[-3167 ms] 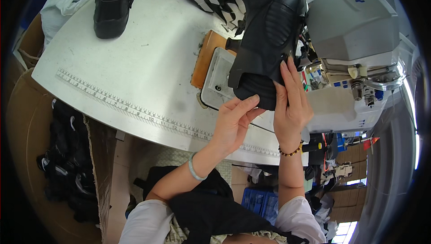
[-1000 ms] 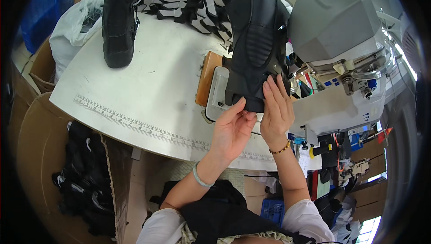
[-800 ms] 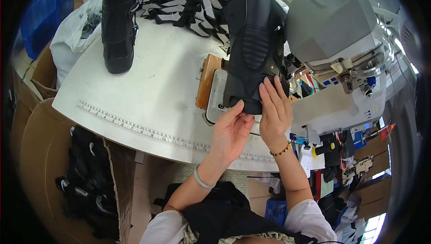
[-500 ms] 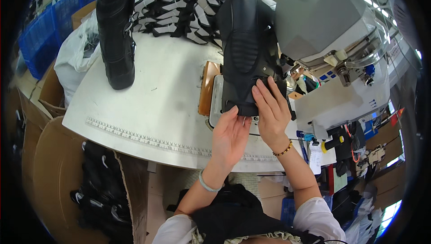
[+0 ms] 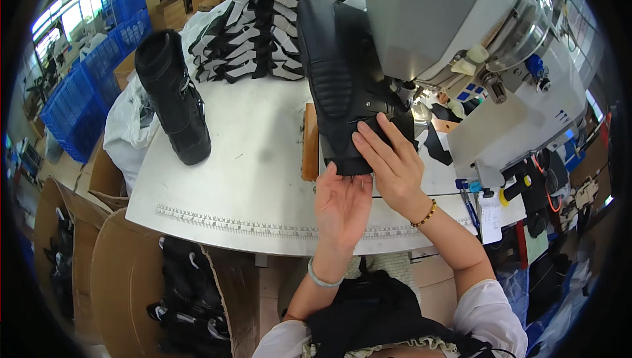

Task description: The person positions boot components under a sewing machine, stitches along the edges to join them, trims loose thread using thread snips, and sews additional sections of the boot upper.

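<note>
A black leather boot upper (image 5: pixel 332 91) with a ribbed panel lies beside the grey sewing machine (image 5: pixel 428 22), its lower end toward me. My left hand (image 5: pixel 342 210) grips that near edge, palm up, the thumb on top and the fingertips partly hidden beneath. Flat on the upper's right side rests my right hand (image 5: pixel 393 172), fingers stretched out near a small metal rivet. Under the machine head, the stitching point is hidden by the upper.
A black boot (image 5: pixel 172 98) stands on the left of the white table (image 5: pixel 243 180), which has a ruler strip along its front. Grey and black cut pieces (image 5: pixel 253 35) are stacked behind. Cardboard boxes (image 5: pixel 128 279) stand below left; pens and a notepad (image 5: pixel 488 216) lie right.
My view has tilted and shifted, so the table and standing boot sit lower and farther right in the picture. Both hands keep nearly the same hold on the boot upper.
</note>
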The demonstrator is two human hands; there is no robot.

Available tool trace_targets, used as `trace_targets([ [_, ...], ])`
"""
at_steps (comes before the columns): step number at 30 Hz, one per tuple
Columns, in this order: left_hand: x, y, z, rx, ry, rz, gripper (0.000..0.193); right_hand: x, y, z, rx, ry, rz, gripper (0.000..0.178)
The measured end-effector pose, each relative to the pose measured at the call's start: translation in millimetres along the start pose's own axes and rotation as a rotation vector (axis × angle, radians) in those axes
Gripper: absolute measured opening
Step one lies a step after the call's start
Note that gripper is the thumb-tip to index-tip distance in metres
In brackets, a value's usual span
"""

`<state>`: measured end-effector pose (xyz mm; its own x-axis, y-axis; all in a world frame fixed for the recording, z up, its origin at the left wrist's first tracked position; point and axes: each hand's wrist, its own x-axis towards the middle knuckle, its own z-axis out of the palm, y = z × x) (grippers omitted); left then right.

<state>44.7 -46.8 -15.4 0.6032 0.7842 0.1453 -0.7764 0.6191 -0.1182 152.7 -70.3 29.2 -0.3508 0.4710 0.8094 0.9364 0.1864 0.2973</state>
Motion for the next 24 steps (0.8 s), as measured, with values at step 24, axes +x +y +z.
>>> trace_targets([
  [24,10.7,6.9,10.0,0.249,0.109,0.070,0.021,-66.4,-4.5,-17.4,1.159,0.320,1.274,0.016],
])
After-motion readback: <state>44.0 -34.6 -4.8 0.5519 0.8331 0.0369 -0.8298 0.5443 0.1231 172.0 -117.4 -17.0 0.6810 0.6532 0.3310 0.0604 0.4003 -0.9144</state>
